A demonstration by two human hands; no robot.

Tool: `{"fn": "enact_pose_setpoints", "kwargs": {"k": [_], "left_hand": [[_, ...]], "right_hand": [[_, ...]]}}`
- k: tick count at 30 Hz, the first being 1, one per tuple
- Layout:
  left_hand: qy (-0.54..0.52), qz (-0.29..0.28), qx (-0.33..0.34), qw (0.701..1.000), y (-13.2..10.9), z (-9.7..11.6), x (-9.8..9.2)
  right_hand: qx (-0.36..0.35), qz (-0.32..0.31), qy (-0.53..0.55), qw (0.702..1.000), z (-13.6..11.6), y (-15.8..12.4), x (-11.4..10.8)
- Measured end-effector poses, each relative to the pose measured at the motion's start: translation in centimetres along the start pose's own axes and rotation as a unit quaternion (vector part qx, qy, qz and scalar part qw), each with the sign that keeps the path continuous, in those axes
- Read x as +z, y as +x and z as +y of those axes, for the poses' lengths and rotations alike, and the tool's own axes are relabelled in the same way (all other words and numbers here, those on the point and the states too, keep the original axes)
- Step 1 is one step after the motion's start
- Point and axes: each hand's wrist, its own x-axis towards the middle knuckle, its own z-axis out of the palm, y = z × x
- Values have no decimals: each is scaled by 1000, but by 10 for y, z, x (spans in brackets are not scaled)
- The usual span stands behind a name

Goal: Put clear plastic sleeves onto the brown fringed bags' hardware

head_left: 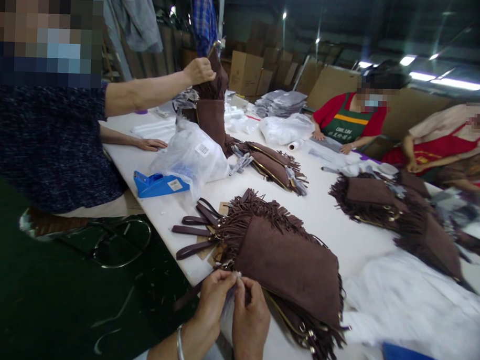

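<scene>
My left hand point(213, 297) and my right hand point(251, 311) meet at the near table edge, thumbs and fingertips pinched together. Between them shows a small, whitish, clear scrap point(237, 275), too small to name. Just beyond my fingers lies a stack of brown fringed suede bags point(290, 266), with gold zips and metal rings along the near side. Several dark wrist straps point(196, 233) fan out to the left of the stack, over brown paper tags. A dark strap hangs near my left wrist, which wears a silver bangle point(180, 346).
A co-worker on the left raises a brown bag point(210, 116) by its top. Near it are a blue tape dispenser point(161, 185) and a clear plastic bag point(193, 152). More fringed bags point(373, 192) and white sheeting point(417, 301) lie to the right. Other people sit across the table point(313, 214).
</scene>
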Motion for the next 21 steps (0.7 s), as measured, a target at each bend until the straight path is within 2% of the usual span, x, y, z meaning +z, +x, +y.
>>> {"fn": "enact_pose_setpoints", "kwargs": {"k": [7,12,15,21], "left_hand": [[93,-15,103,990,-4,2,2],[164,-59,152,973,-6,4,-8],[165,-90,149,971,-7,4,-12],[137,-117,97,979,-4,11,-8]], "right_hand": [[-39,7,-7,999,-2,-1,2],[-60,20,9,998,0,-2,3],[-68,-6,32,997,3,-3,1],[-45,-65,110,991,2,-2,-6]]}}
